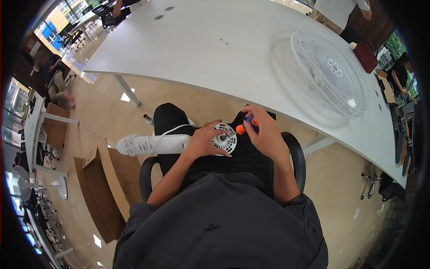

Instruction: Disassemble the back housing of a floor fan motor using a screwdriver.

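Note:
Across my lap lies a white fan body (168, 144), its long column pointing left, with a white power cord (130, 145) looped around the far-left end. The round slotted motor housing (231, 145) faces up between my knees. My left hand (200, 142) grips its left side, thumb and fingers spread around the rim. In my right hand (267, 136) is a screwdriver with an orange and blue handle (242, 129). Its metal shaft slants down left, the tip at or close to the housing's centre; exact contact is too small to tell.
A white wire fan grille (331, 67) rests on the white table (192, 49) ahead. An opened cardboard box (101, 193) stands on the floor at left, and a small white cylinder (148, 119) lies near the table leg. Chair armrests (293, 161) flank me. Other people are farther off.

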A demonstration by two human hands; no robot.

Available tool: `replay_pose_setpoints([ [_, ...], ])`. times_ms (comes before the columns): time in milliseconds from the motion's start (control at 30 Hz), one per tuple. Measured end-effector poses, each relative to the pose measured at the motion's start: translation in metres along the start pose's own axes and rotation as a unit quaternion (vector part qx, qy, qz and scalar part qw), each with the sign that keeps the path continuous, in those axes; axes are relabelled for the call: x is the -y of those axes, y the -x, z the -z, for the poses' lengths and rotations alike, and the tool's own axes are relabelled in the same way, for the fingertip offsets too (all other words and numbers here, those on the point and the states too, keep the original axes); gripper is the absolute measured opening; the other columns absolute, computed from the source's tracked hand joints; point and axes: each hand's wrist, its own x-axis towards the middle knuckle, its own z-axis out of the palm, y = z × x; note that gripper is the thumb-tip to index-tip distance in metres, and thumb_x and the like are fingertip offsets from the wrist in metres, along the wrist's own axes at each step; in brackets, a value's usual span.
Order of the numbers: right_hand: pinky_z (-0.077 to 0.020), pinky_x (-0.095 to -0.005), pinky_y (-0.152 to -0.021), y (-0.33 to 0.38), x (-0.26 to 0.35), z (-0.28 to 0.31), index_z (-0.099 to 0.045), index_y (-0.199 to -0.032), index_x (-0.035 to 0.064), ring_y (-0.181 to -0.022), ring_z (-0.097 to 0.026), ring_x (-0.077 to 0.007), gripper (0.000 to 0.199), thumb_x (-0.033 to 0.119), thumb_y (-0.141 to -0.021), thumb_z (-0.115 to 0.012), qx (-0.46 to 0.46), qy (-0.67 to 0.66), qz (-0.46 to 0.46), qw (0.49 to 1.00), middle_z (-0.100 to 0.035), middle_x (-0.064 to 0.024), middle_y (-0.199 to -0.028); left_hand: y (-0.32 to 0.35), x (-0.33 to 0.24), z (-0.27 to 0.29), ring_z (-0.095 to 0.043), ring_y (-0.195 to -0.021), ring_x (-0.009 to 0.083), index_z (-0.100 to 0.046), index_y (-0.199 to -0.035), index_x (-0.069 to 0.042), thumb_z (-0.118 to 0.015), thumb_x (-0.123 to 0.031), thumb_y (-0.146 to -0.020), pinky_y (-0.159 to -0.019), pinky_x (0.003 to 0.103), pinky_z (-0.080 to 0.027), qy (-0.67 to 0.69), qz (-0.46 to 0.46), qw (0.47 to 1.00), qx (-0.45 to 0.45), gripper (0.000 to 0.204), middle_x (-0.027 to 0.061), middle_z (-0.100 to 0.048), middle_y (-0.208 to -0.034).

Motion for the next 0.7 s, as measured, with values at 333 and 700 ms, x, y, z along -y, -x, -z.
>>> replay_pose_setpoints([
  [333, -0.0524, -0.0452, -0.087, 0.0, -0.002, -0.008, -0.056, -0.124, 0.0044, -0.1, -0.064, -0.0373, 0.041, 0.01, -0.086, -0.071, -0.018, 0.051, -0.089, 0.995, -0.064, -0.0172, -0.11, 0.001, 0.004, -0.003, -0.065, -0.118, 0.0327, -0.077, -0.114, -0.019, -0.097, -0.053, -0.049, -0.1, 0.043, -0.053, -0.028, -0.035, 0.998, -0.045, 0.076, 0.0094, -0.057, -0.146],
  [700, -0.0533, -0.044, -0.086, 0.0, -0.002, -0.001, -0.058, -0.125, 0.004, -0.102, -0.065, -0.0364, 0.043, 0.016, -0.086, -0.073, 0.014, 0.026, -0.045, 0.999, -0.065, -0.0178, -0.11, 0.001, 0.003, -0.002, -0.064, -0.121, 0.0329, -0.077, -0.115, -0.019, -0.097, -0.053, -0.05, -0.103, 0.044, -0.052, -0.023, -0.021, 0.999, -0.03, 0.076, 0.009, -0.056, -0.147],
])
